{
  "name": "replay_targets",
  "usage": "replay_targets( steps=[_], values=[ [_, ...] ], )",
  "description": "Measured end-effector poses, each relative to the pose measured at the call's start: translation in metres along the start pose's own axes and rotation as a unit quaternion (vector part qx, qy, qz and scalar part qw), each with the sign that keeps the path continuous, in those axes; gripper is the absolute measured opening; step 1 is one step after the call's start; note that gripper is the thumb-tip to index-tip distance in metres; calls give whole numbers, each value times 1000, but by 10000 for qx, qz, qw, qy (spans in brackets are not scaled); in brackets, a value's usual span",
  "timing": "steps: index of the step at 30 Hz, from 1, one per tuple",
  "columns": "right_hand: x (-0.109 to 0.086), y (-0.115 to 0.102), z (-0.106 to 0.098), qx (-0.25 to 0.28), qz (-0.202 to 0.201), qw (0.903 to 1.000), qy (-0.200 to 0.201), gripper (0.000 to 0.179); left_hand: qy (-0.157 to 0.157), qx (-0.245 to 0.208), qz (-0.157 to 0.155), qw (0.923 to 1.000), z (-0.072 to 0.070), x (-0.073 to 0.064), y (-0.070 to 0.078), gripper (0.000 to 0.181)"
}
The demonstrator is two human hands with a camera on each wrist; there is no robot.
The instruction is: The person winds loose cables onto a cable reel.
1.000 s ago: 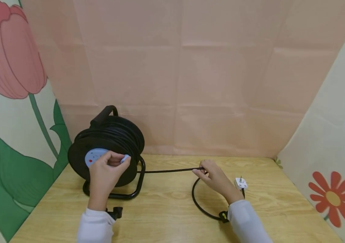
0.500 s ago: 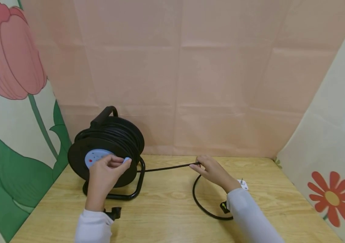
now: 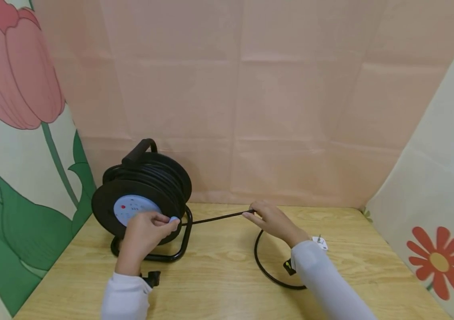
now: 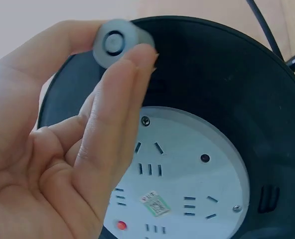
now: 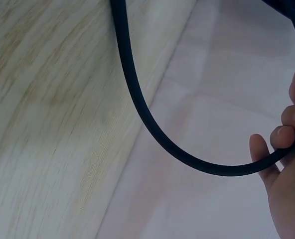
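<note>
A black cable reel [image 3: 140, 184] stands on the left of the table, wound with black cable and fitted with a light blue socket panel [image 3: 130, 208]. My left hand [image 3: 144, 235] pinches the reel's small blue crank knob [image 4: 115, 44] between thumb and fingers, at the lower right of the front disc. Off to the right, my right hand [image 3: 275, 221] grips the black cable [image 3: 218, 217], which runs taut from the reel. Beyond that grip the cable curves down in a loop, seen close in the right wrist view. A white plug [image 3: 320, 242] lies partly behind the right forearm.
The reel rests on a black tubular stand [image 3: 178, 253] on the wooden table [image 3: 218, 289]. A peach backdrop [image 3: 271, 111] rises behind, with flower-printed panels on both sides. Black wrist-worn devices show at both cuffs.
The left hand has shifted slightly right and down with the knob, baring more of the socket panel. The right hand has moved left and slightly up toward the reel, with the cable.
</note>
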State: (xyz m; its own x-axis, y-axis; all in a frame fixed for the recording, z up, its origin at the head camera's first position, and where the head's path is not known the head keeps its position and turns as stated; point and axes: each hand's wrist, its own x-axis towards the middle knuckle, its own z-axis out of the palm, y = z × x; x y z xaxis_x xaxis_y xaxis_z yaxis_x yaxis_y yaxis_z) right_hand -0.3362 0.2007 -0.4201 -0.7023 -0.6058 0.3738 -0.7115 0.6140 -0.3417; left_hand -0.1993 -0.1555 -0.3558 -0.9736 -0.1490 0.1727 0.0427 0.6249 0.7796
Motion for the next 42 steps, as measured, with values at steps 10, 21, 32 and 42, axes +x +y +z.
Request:
replay_targets(
  steps=[10,21,32,42],
  values=[
    [8,-5,14,36,-77,9998,-159,14,-606,407,-115,9973,4,4,-14,33],
    [14,-11,21,36,-206,9997,-106,16,-871,552,-198,9945,5,8,-22,36],
    [16,-24,28,-546,-444,9974,-131,18,-1354,141,-679,9884,8,14,-40,38],
    [21,-30,34,-527,-324,9979,-180,16,-1455,-54,-869,9855,7,18,-58,36]
  ],
)
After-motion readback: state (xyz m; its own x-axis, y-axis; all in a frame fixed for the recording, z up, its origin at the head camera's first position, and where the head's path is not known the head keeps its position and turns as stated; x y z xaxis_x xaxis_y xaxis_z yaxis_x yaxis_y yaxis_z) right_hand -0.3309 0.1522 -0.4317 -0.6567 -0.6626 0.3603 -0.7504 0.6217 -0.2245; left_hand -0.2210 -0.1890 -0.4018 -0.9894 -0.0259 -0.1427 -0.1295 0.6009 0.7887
